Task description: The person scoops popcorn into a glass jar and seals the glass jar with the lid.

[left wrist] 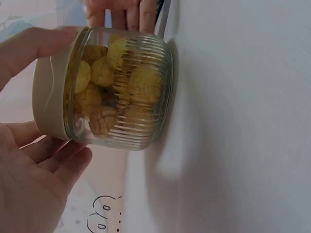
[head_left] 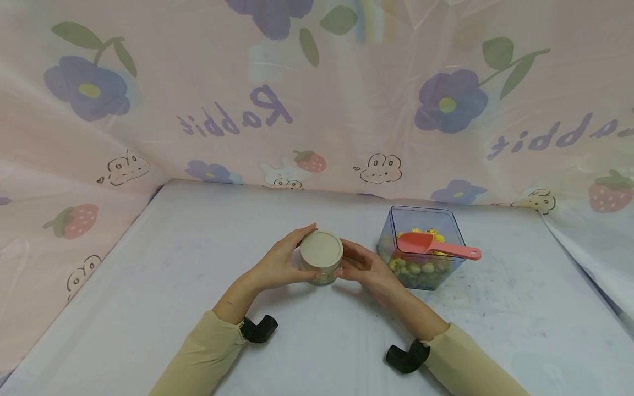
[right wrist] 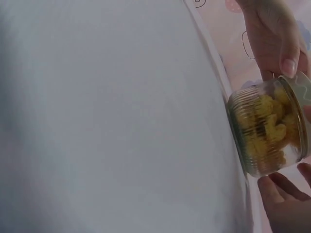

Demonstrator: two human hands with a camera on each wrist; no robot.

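Note:
A ribbed glass jar with a beige lid is upright at the white table surface, between the two hands. Yellow popcorn-like pieces show through its glass. My left hand grips the jar from the left, with the thumb at the near side and fingers round the lid's far side. From the right, my right hand holds the jar with thumb and curled fingers. In the right wrist view the right hand's fingers show beside the glass; part of that hand is cut off by the frame.
Right of the jar stands a clear bluish square container holding yellow and greenish round pieces. A red scoop lies across its rim, its handle sticking out to the right. A printed curtain hangs behind the table.

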